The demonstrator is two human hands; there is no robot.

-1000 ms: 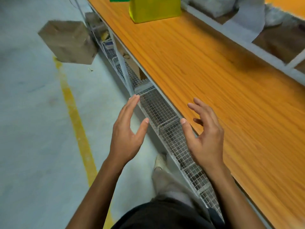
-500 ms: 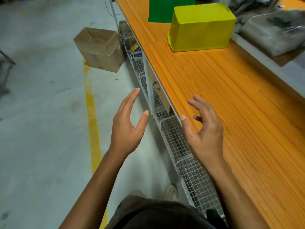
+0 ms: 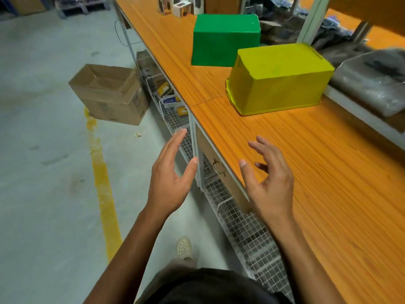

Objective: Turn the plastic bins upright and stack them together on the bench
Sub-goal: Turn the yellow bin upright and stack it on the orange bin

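Reaching forward with nothing in either of them, the 2 hands are spread wide: the left hand [image 3: 169, 172] hangs over the floor just off the bench [image 3: 328, 172] edge, palm turned inward, and the right hand [image 3: 266, 174] hovers above the near bench surface with fingers curled loosely. They face each other like that, I judge, to take a bin by its 2 sides. Both bins stand upside down on the bench, well ahead of the hands: the yellow bin [image 3: 278, 77] nearer, rim flat on the wood, and the green bin [image 3: 225, 40] just behind it, seemingly apart. Neither is turned yet, so the yellow bin looks the likely first pick.
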